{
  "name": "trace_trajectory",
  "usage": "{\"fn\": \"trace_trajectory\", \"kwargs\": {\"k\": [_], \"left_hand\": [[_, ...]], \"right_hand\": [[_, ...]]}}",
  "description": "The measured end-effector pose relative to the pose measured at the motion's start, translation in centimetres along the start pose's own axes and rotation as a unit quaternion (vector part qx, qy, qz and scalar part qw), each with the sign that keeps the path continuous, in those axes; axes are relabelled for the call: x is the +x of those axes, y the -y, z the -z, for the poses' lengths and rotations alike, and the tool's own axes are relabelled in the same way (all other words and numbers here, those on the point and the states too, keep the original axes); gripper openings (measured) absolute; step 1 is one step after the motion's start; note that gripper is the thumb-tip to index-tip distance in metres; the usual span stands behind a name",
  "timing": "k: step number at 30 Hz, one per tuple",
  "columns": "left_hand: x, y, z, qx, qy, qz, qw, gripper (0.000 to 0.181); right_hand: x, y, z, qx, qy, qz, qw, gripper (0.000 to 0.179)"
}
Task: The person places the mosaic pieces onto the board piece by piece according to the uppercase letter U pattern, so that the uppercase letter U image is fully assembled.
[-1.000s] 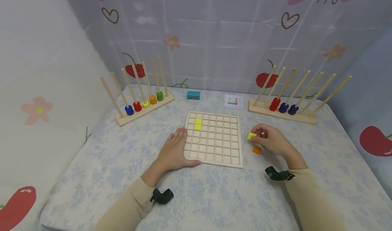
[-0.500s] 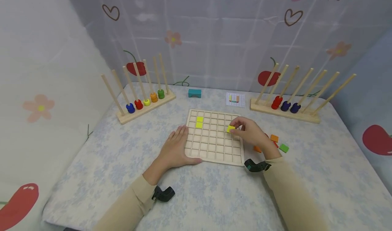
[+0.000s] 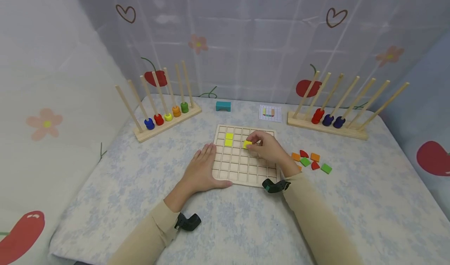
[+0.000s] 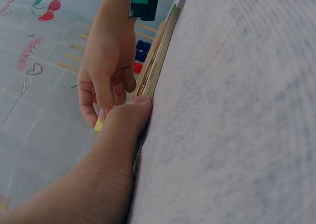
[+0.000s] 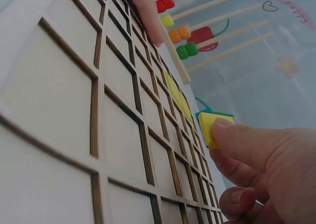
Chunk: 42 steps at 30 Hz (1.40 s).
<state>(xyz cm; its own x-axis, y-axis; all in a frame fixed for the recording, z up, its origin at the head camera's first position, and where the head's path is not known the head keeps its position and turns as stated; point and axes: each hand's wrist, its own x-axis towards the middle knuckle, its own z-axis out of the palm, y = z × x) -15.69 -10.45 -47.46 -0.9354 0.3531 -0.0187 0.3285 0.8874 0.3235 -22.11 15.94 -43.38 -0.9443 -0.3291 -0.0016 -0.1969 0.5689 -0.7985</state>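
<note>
A square wooden grid board (image 3: 242,167) lies mid-table, two yellow square tiles (image 3: 229,139) set one below the other in its upper left cells. Over the board's upper middle, my right hand (image 3: 266,147) pinches another yellow square tile (image 5: 209,130) between thumb and fingertips, raised above the grid in the right wrist view. My left hand (image 3: 197,172) rests flat along the board's left edge, fingers straight, thumb (image 4: 136,105) at the near edge.
Loose orange, green and red tiles (image 3: 305,162) lie right of the board. Behind it stand a teal block (image 3: 223,106) and a small pattern card (image 3: 270,113). Wooden peg racks with coloured beads stand at the back left (image 3: 168,123) and back right (image 3: 327,126).
My right hand has carried the yellow tile leftward from the loose tiles to above the board, uncovering those tiles. My left hand has stayed at the board's edge.
</note>
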Motion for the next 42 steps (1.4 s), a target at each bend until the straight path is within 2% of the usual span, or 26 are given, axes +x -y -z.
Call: {"fn": "trace_trajectory", "kwargs": {"k": [17, 27, 42], "left_hand": [[-0.2, -0.1, 0.2, -0.008, -0.005, -0.004, 0.9999, 0.14], [-0.1, 0.0, 0.2, -0.014, -0.006, -0.006, 0.9999, 0.14], [-0.2, 0.0, 0.4, -0.012, -0.004, -0.007, 0.9999, 0.14]], "right_hand": [[1.4, 1.8, -3.2, -0.01, 0.008, -0.001, 0.9999, 0.017], [1.8, 3.0, -4.1, -0.027, 0.01, 0.003, 0.9996, 0.019], [2.1, 3.2, -5.2, -0.061, 0.015, 0.013, 0.998, 0.015]]}}
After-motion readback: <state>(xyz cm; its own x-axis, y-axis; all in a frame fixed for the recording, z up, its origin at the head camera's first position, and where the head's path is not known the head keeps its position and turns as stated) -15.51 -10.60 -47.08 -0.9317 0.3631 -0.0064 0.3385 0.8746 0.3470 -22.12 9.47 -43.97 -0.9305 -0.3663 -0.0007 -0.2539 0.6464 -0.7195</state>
